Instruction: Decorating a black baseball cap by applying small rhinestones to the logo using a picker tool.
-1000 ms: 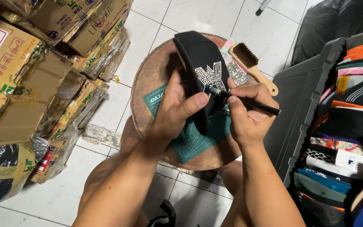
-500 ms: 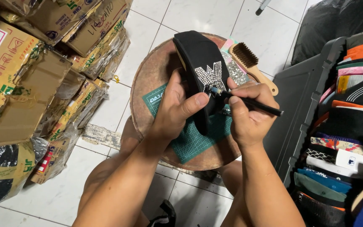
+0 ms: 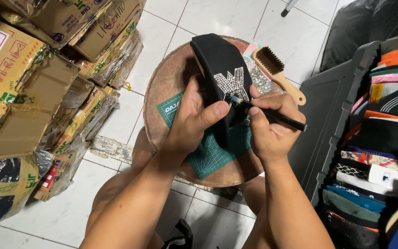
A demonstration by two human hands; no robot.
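Head view: left hand [image 3: 192, 122] fingers clamp black cap [image 3: 222, 74], thumb across its front. Right hand [image 3: 268, 124] fingers pinch black pen tool [image 3: 272, 116], tip touching rhinestone emblem [image 3: 231, 83]. Green cutting mat [image 3: 213, 154] beneath hands on round tabletop [image 3: 166, 83]; wooden brush [image 3: 277, 74] beyond right fingers.

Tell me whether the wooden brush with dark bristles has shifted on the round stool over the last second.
No. The wooden brush lies at the same spot by the round stool's upper right edge, handle pointing lower right.
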